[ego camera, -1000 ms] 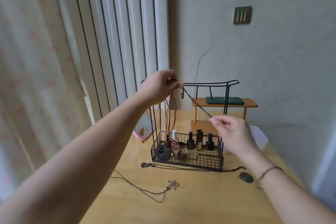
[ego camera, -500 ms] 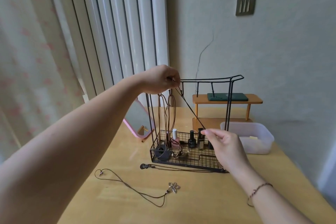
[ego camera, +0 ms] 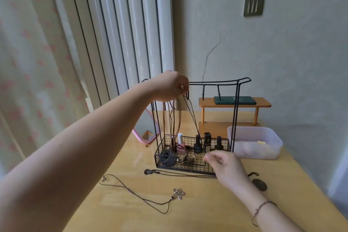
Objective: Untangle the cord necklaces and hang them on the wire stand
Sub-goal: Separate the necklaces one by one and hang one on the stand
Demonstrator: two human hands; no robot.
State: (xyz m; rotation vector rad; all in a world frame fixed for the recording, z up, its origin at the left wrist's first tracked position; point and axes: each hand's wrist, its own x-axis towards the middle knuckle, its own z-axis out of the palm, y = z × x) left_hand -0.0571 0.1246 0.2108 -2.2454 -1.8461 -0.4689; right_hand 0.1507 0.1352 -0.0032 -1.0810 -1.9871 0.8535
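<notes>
The black wire stand stands on the wooden table, with a mesh basket at its base. My left hand pinches the top of a dark cord necklace at a hook under the top rail. The cord slants down to my right hand, which pinches its lower end in front of the basket. Brown cords hang from the rail's left part. A flower-pendant necklace lies loose on the table. Another cord with a dark pendant lies along the basket's front. An oval dark pendant lies by my right wrist.
Nail polish bottles stand in the basket. A clear plastic box sits right of the stand, and a small wooden shelf stands behind it against the wall. A pink mirror leans at the left. Curtains hang behind.
My right hand has slid down along the dark cord, from mid-height to the basket's front. My left hand has stayed at the hook. The view has tilted.
</notes>
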